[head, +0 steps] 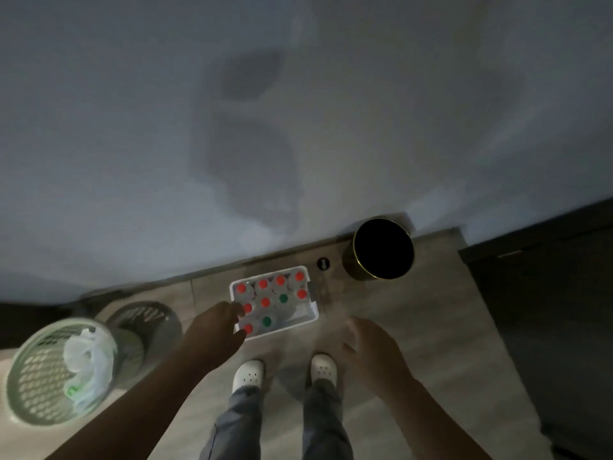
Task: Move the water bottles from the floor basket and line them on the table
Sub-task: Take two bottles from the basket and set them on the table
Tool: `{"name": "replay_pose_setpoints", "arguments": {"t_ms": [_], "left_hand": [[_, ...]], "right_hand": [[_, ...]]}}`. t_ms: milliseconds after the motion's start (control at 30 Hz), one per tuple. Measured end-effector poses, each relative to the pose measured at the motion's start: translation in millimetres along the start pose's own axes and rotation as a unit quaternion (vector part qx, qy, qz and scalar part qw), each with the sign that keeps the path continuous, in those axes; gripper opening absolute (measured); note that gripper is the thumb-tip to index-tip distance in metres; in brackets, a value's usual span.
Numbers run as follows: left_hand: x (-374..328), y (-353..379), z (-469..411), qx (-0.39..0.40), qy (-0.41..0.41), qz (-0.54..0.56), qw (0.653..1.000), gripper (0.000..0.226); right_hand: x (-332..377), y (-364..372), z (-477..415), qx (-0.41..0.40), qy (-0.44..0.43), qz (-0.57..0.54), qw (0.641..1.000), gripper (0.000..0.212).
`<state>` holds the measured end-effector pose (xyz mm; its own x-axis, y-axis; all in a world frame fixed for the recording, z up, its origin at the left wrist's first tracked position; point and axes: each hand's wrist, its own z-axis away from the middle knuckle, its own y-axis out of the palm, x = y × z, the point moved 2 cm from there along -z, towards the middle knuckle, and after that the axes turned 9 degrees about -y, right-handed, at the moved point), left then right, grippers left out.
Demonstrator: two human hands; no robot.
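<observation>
In the white floor basket (pixel 313 305) stand eleven bottles (pixel 265 302) — nine red-capped, two green; each hand's grip open, empty.

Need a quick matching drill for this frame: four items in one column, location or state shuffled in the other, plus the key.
Items
1. white basket
2. dark round bin
3. green perforated basket
4. left hand

Descriptions
A. by the wall, right of the bottle basket, its inside black
B. far left, holds a crumpled plastic bag
C. on the floor ahead of the white shoes, full of red- and green-capped bottles
D. at the bottle basket's left edge, over the caps

Pairs: 1-C, 2-A, 3-B, 4-D
</observation>
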<state>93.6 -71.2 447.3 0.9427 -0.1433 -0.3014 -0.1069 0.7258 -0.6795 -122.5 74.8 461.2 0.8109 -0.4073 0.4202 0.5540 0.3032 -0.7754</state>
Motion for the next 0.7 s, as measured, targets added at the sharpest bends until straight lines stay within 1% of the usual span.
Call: {"name": "replay_pose_setpoints", "arguments": {"t_ms": [67, 167, 300, 367, 467, 567, 700], "left_hand": [[0.1, 18.4, -21.6, -0.017, -0.029, -0.002, 0.999, 0.041], [3.5, 57.8, -57.8, -0.024, -0.062, 0.022, 0.998, 0.044], [12.9, 110.9, -112.5, -0.037, -0.097, 0.052, 0.993, 0.044], [19.2, 134.5, -141.3, -0.043, -0.104, 0.062, 0.992, 0.039], [31.4, 172.0, -185.5, -0.053, -0.109, 0.068, 0.99, 0.034], [44.4, 208.8, -226.7, -0.061, -0.106, 0.072, 0.99, 0.036], [59.5, 253.5, -280.6, -0.059, -0.099, 0.073, 0.991, 0.043]], "right_hand": [[-17.4, 11.7, -32.0, 0.023, -0.019, 0.011, 0.999, 0.038], [-44.1, 38.0, -78.1, 0.026, -0.043, 0.035, 0.998, 0.033], [-76.1, 80.5, -138.3, 0.037, -0.055, 0.067, 0.995, 0.039], [-91.6, 106.0, -167.2, 0.049, -0.054, 0.065, 0.995, 0.043], [-112.3, 146.7, -203.7, 0.065, -0.051, 0.063, 0.995, 0.042], [-133.2, 188.9, -235.1, 0.075, -0.052, 0.056, 0.994, 0.042], [-162.0, 244.2, -276.5, 0.065, -0.053, 0.046, 0.995, 0.038]]}}
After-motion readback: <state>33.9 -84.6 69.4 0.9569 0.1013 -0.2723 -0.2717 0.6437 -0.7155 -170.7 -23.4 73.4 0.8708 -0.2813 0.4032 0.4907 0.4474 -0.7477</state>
